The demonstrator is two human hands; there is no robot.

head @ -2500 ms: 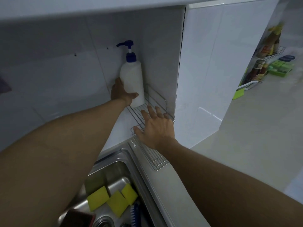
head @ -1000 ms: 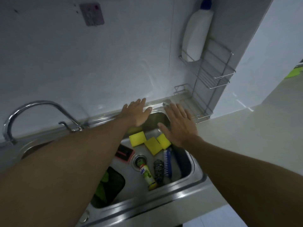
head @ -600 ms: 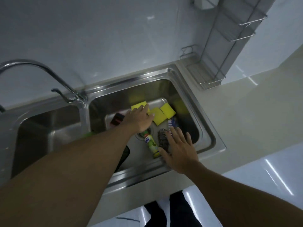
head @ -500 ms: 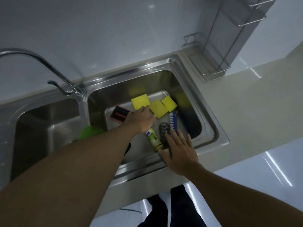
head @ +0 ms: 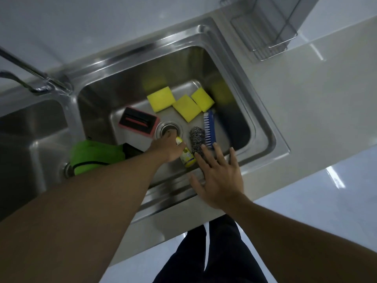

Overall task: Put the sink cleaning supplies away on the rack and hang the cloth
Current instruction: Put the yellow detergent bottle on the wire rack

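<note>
My left hand reaches into the right sink basin and curls around a small yellow-green bottle lying beside the drain. Over the sink's front rim, my right hand is spread open, fingertips close to a steel wool ball. A blue brush, three yellow sponges and a black and pink scrub pad lie on the basin floor. A green cloth drapes over the divider between the basins. The wire rack stands at the top right.
The tap rises at the left behind the sink. A second basin lies on the left. A pale counter runs to the right of the sink. My dark trousers show below the counter edge.
Earlier my left hand let go of the white pump bottle on the rack. Both hands then dropped into the sink; the left hand slid from the sponges to the small bottle.
</note>
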